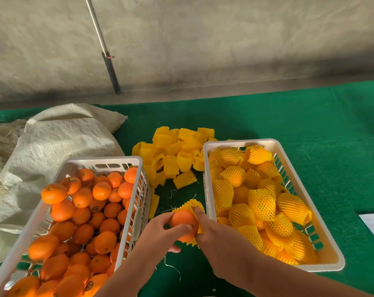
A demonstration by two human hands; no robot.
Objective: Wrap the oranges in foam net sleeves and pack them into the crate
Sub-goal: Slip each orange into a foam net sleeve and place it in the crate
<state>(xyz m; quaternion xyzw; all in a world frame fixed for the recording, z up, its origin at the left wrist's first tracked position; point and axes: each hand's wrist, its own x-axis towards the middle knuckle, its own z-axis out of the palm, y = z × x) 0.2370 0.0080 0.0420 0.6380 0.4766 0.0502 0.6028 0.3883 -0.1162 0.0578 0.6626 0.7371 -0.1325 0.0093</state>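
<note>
While a round bare orange [183, 221] is gripped between the curled thumb and fingers of the left hand [160, 234], a yellow foam net sleeve [192, 205] is pinched by the fingers of the right hand [211, 229] and is drawn partway round the far side of that fruit. Both hands are held above the green felt table cover [310, 116], just left of the white slotted plastic crate of wrapped oranges [209, 189], which serves as landmark. Sleeved fruits [261, 202] are heaped inside this crate, nearly to its rim. Left of the landmark, beyond the hands, a second white slotted crate [136, 159] is filled with unwrapped oranges [85, 211]. Behind the gap between both crates, a loose pile of empty yellow sleeves [173, 153] is noted. Far left of the landmark, a pale woven sack [59, 138] is slumped. A metal pole [104, 50] is leaned against the grey wall behind.
</note>
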